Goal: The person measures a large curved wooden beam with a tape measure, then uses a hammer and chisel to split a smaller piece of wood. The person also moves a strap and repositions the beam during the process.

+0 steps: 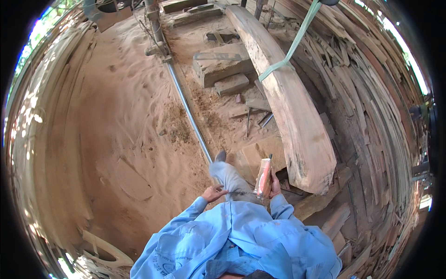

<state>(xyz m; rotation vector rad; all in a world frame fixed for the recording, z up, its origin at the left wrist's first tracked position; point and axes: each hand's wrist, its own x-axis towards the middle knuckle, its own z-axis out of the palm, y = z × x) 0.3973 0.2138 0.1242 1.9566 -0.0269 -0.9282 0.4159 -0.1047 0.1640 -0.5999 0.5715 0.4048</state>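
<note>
My right hand (275,187) is closed around a long, flat, red-and-white hand tool (263,178) with a dark tip at its upper end. It is held upright in front of my blue shirt, and its exact kind is unclear. A thin dark cord-like strand (241,192) stretches from its lower end to my left hand (214,192), whose fingers pinch together at the strand's other end. Just beyond my right hand lies a large squared log (297,116), its near end close by. A pale green strap (278,65) loops around the log's upper part.
A shiny metal rail (188,109) runs along the sandy ground (125,102) from my foot to a post. Wooden blocks (220,63) lie left of the log. Stacked planks (371,93) line the right side, and boards (51,139) stand along the left.
</note>
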